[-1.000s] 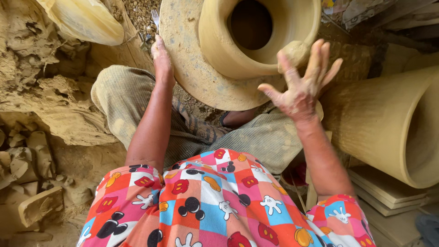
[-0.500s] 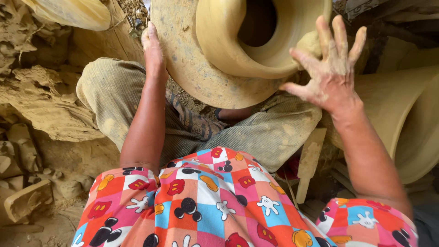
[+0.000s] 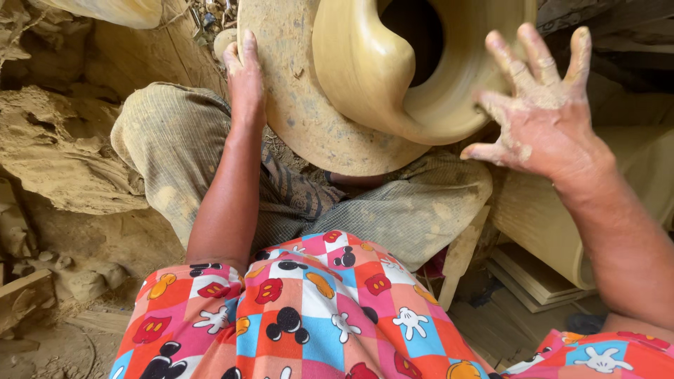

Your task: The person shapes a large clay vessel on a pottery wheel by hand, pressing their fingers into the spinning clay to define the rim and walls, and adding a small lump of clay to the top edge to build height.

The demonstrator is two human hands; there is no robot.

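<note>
A clay pot (image 3: 421,70) was seated on a round wheel disc (image 3: 309,119), positioned in front of the knees. The left hand (image 3: 246,77) was laid on the disc's left rim. The right hand (image 3: 540,112) was spread open at the pot's right side. Another pot (image 3: 554,217) was located right of the disc, above stacked boards (image 3: 533,281). Clay lumps (image 3: 63,154) were piled to the left.

Left hand (image 3: 246,77) flat on wheel (image 3: 295,119) rim at 9 o'clock. Right hand (image 3: 537,116) open, fingers spread, beside wet clay pot (image 3: 372,70) at 3 o'clock, contact unclear. Second pot (image 3: 554,224) lower right.
</note>
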